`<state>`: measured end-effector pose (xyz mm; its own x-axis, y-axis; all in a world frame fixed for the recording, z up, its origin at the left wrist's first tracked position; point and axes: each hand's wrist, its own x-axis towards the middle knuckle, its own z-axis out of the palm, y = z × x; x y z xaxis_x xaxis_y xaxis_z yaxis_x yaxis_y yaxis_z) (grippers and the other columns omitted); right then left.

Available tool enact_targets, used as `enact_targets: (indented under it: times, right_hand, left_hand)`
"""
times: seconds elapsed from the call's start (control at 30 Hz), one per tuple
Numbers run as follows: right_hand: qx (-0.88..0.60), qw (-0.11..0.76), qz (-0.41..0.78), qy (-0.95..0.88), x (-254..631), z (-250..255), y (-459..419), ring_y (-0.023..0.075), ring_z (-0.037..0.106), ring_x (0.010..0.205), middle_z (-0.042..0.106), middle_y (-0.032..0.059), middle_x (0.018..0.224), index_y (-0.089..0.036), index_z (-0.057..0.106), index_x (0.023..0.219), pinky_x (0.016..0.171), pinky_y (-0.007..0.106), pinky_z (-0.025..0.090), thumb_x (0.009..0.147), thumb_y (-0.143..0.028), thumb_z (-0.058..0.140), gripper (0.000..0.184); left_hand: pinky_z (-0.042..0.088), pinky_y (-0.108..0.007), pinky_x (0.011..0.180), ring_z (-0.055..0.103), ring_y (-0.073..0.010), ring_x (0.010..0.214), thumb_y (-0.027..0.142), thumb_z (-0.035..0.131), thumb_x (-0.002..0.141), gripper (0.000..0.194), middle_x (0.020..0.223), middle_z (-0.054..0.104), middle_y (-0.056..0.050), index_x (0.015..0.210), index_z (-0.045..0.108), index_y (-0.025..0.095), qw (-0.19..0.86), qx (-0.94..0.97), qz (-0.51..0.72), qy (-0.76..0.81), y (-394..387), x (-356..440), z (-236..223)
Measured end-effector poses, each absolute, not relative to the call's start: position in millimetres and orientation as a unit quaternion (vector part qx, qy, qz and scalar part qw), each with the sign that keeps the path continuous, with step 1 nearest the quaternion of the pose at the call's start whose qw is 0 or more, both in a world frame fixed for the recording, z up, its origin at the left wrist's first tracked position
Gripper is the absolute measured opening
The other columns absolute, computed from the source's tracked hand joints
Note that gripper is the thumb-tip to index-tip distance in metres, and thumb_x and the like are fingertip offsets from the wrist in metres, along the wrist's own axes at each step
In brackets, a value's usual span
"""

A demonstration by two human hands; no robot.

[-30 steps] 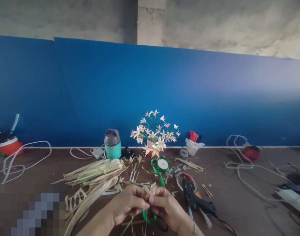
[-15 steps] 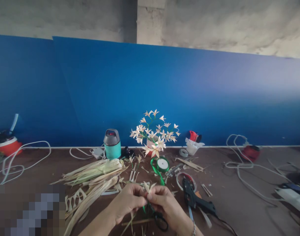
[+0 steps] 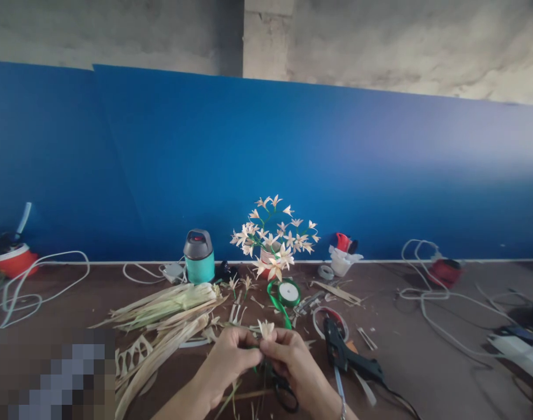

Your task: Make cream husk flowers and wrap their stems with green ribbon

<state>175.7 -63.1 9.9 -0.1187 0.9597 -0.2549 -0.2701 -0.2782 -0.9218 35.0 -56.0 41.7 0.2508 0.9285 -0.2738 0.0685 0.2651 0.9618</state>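
Observation:
A small pale husk flower [image 3: 266, 329] stands up between my two hands at the table's near middle. My left hand [image 3: 235, 356] is closed in a pinch at the flower's base. With thumb and finger, my right hand [image 3: 288, 353] grips the same base from the other side. Black scissor handles [image 3: 286, 395] show just below my right hand; whether that hand holds them I cannot tell. A bit of green ribbon is partly hidden under my fingers. Beyond, green ribbon [image 3: 280, 306] trails from a spool [image 3: 289, 293] towards my hands.
A pot of husk flowers [image 3: 270, 254] stands at the back. Dried corn husks [image 3: 170, 309] lie at left near a teal container [image 3: 200, 262]. To the right are a glue gun [image 3: 347, 353], a tape roll [image 3: 331, 324] and white cables [image 3: 428, 309].
The flower has turned between my fingers, its petals showing from a different side. My hands stay together, shifting slightly. The scissor handles show more clearly than a second ago.

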Motion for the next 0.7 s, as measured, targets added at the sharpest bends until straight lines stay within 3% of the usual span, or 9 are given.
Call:
enact_targets:
  times: [0.2,0.43,0.6,0.7]
  right_hand:
    - [-0.458,0.47,0.668,-0.349,176.6,10.1,-62.1,0.0016,0.024,0.037,0.038,-0.0085,0.042,-0.014,0.053,0.055,0.038,0.02,0.01,0.051,-0.028,0.077,0.028]
    - [-0.44,0.473,0.692,-0.322,176.1,14.5,-64.7,0.0024,0.025,0.038,0.037,-0.0088,0.041,-0.015,0.049,0.049,0.04,0.02,0.01,0.049,-0.024,0.077,0.029]
    - [-0.442,0.466,0.699,-0.314,174.0,15.5,-66.1,0.0023,0.025,0.038,0.037,-0.0084,0.04,-0.014,0.052,0.049,0.041,0.02,0.009,0.049,-0.022,0.076,0.025]
    - [-0.439,0.468,0.7,-0.314,173.2,15.2,-66.6,0.0022,0.025,0.039,0.037,-0.0085,0.04,-0.013,0.052,0.049,0.04,0.02,0.009,0.049,-0.023,0.077,0.026]
  left_hand:
    - [0.015,-0.021,0.043,0.023,-0.004,0.037,0.018,0.061,0.053,0.006,0.037,0.038,0.01,0.056,0.058,0.014,0.679,0.467,0.285,0.489,-54.9,33.3,48.0]
    - [0.032,-0.023,0.054,0.046,-0.0112,0.055,0.016,0.065,0.05,0.009,0.051,0.056,0.003,0.058,0.062,0.013,0.631,0.502,0.339,0.486,-56.5,34.4,43.4]
    - [0.025,-0.021,0.046,0.036,-0.0067,0.043,0.014,0.061,0.053,0.002,0.042,0.047,0.008,0.054,0.059,0.014,0.61,0.52,0.314,0.508,-57.3,33.5,49.5]
    - [0.017,-0.021,0.042,0.027,-0.0043,0.038,0.015,0.058,0.055,0.007,0.038,0.04,0.009,0.049,0.053,0.015,0.636,0.512,0.299,0.495,-56.7,32.8,50.1]
